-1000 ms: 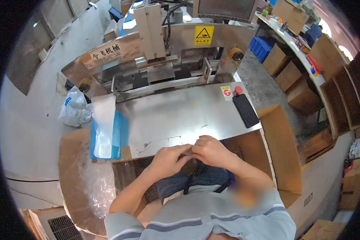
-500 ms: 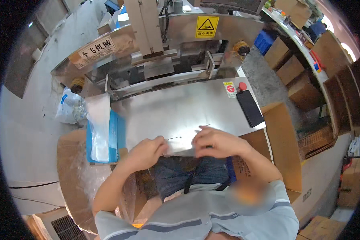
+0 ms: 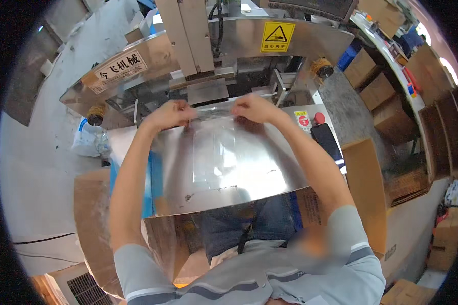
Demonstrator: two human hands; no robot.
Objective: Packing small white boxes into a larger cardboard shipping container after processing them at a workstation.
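A clear plastic sheet (image 3: 204,158), thin and hard to see, spans between my two hands and trails back over the shiny metal worktable (image 3: 264,173). My left hand (image 3: 172,116) pinches its far left corner, fingers closed. At the far right corner my right hand (image 3: 254,108) pinches it the same way. Both hands are at the table's far side, just in front of the machine's front bar. Beyond them, between the hands, sits the machine's metal block (image 3: 207,91) under a grey column (image 3: 185,35). The sheet's exact far edge is difficult to make out.
A blue bin (image 3: 156,178) with clear film stands at the table's left. A dark phone (image 3: 326,142) and a red button (image 3: 319,118) are at the right. Open cardboard boxes flank the table, one at right (image 3: 364,188). A metal guard panel (image 3: 239,38) crosses behind.
Both hands have moved forward from the table's near edge to the machine's front, arms now stretched out. The clear sheet has come with them and now lies along the tabletop.
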